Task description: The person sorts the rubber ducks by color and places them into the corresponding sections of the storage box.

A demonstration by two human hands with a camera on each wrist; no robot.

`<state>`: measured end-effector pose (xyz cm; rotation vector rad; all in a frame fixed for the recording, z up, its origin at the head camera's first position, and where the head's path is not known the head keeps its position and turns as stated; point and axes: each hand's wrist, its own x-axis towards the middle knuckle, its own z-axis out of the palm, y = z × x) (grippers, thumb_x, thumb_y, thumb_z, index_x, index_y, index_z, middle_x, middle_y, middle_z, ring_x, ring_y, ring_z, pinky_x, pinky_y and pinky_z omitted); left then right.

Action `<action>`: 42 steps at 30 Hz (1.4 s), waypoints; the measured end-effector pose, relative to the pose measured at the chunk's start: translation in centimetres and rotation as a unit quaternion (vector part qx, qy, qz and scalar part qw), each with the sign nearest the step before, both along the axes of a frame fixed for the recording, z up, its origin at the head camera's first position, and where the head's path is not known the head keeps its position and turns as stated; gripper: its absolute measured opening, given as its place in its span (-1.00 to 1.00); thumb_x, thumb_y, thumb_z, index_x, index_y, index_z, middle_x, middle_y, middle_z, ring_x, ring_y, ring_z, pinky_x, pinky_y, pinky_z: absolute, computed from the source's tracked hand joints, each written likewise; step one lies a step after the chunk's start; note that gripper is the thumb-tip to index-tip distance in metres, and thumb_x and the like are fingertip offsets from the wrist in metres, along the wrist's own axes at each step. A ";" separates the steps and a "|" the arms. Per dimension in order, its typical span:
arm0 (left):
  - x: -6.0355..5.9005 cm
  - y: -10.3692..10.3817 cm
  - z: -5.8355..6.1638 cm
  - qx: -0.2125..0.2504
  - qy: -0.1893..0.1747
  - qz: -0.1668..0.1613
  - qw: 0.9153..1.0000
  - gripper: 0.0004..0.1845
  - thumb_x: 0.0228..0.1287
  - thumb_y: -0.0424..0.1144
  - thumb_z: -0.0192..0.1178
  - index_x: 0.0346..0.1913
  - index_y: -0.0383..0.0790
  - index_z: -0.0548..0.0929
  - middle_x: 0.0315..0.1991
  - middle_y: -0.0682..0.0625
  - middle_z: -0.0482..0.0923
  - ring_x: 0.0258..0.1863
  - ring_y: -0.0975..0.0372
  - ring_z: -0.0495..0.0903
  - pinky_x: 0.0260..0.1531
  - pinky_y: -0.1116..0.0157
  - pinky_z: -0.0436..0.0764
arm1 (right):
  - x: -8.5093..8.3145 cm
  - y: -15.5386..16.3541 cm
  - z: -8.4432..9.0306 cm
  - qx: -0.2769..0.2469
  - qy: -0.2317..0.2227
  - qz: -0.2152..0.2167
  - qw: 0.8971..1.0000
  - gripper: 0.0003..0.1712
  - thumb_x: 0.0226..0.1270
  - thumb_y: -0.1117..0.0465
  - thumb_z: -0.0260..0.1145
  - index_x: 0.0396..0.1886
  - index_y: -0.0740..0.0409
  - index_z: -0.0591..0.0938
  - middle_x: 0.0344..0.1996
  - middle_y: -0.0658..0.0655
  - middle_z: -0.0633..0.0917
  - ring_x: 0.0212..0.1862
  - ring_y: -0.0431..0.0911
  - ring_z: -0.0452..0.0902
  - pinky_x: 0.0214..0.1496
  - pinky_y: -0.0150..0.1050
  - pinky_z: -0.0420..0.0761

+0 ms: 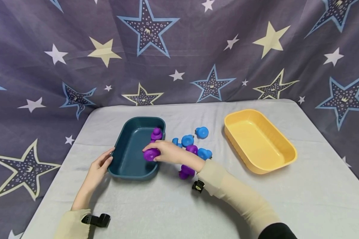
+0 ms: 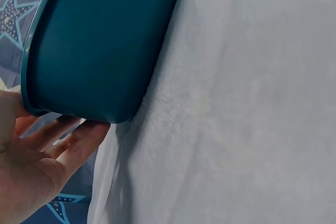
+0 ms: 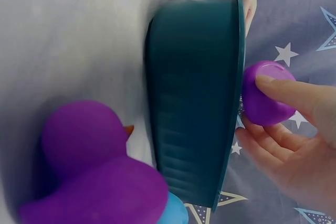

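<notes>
My right hand (image 1: pixel 167 152) pinches a purple rubber duck (image 1: pixel 151 154) between thumb and fingers, above the right part of a dark teal tub (image 1: pixel 128 177). In the right wrist view this duck (image 3: pixel 268 98) shows just above the tub's rim, its far side hidden. Another purple duck (image 1: pixel 156 133) is inside the tub near its right wall. My left hand (image 1: pixel 96 171) touches the tub's left side; in the left wrist view its fingers (image 2: pixel 86 142) lie fairly straight against the outer wall.
Several blue ducks (image 1: pixel 202 132) and purple ducks (image 1: pixel 186 172) lie on the white cloth right of the teal tub, partly under my right forearm. A yellow tub (image 1: pixel 260 142) stands farther right. A star-patterned curtain (image 1: pixel 179 49) hangs behind the table.
</notes>
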<state>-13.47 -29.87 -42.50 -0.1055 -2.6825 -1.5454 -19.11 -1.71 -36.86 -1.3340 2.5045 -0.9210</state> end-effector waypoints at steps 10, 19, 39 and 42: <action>0.0 0.0 0.0 -0.009 0.005 0.004 1.000 -0.51 0.37 -0.14 -0.14 0.27 -0.30 0.23 0.18 -0.33 0.24 -0.13 0.64 0.29 -0.33 0.62 0.43 | -0.4 -0.6 -0.4 0.018 0.000 -0.006 1.000 -0.54 0.08 0.31 0.31 0.05 0.05 0.52 -0.03 0.04 0.56 0.04 -0.14 0.40 0.02 -0.42 0.38; 0.1 0.0 0.0 -0.006 0.000 0.001 1.000 -0.50 0.37 -0.12 -0.15 0.28 -0.29 0.22 0.18 -0.34 0.23 -0.13 0.63 0.30 -0.33 0.60 0.45 | -1.0 -0.8 -0.8 0.024 0.005 0.004 1.000 -0.56 0.09 0.31 0.30 0.03 0.04 0.53 -0.06 0.03 0.57 0.02 -0.15 0.42 0.02 -0.39 0.39; 0.0 0.0 0.0 0.006 0.004 -0.002 1.000 -0.50 0.37 -0.12 -0.15 0.28 -0.30 0.21 0.19 -0.34 0.22 -0.13 0.65 0.30 -0.32 0.60 0.45 | -0.2 0.5 0.2 0.017 -0.021 -0.008 1.000 -0.61 0.12 0.33 0.26 0.01 0.22 0.53 -0.14 0.19 0.56 -0.09 -0.04 0.48 -0.07 -0.33 0.46; 0.0 0.0 -0.1 0.005 0.005 -0.001 1.000 -0.50 0.37 -0.12 -0.15 0.28 -0.31 0.21 0.18 -0.35 0.23 -0.15 0.65 0.31 -0.32 0.60 0.46 | 0.0 0.9 0.4 0.010 -0.026 -0.008 1.000 -0.62 0.13 0.34 0.25 0.00 0.23 0.53 -0.15 0.17 0.56 -0.09 -0.03 0.48 -0.08 -0.28 0.48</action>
